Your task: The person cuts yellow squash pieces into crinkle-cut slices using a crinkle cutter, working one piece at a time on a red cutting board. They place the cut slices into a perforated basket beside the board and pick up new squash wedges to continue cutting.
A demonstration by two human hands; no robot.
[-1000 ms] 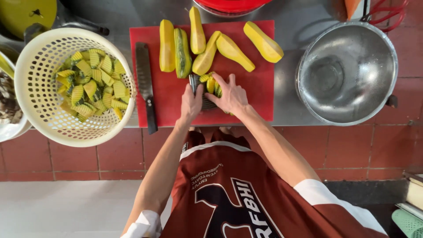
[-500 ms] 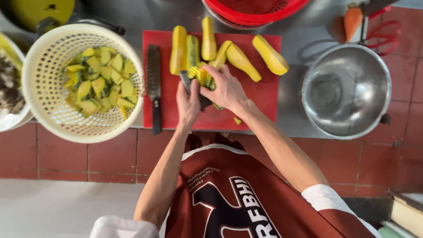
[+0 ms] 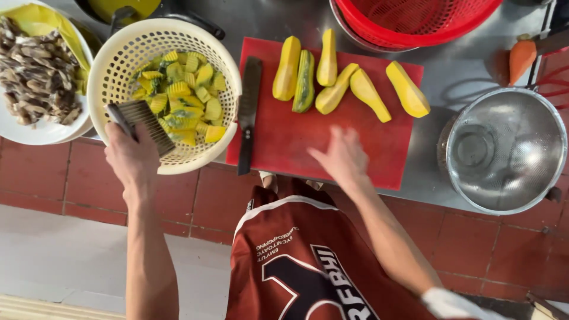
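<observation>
Head cam: my left hand (image 3: pixel 133 157) gripped a crinkle cutter (image 3: pixel 142 124), fingers wrapped tight on its handle, blade held over the near rim of the cream colander (image 3: pixel 112 53). Colander had crinkle-cut yellow-green pieces (image 3: pixel 181 101) in it. My right hand (image 3: pixel 341 159) was over the red cutting board (image 3: pixel 284 142), blurred, fingers loosely spread, holding nothing. Peeled squash halves (image 3: pixel 349 86) lay along the board's far edge, one w/ green skin showing. Black knife (image 3: pixel 248 112) lay on the board's left edge, just beside the colander. Steel bowl (image 3: pixel 504 151) sat right of the board, red basket (image 3: pixel 415 24) beyond it. White plate (image 3: pixel 41 133) w/ dark strips far left.
</observation>
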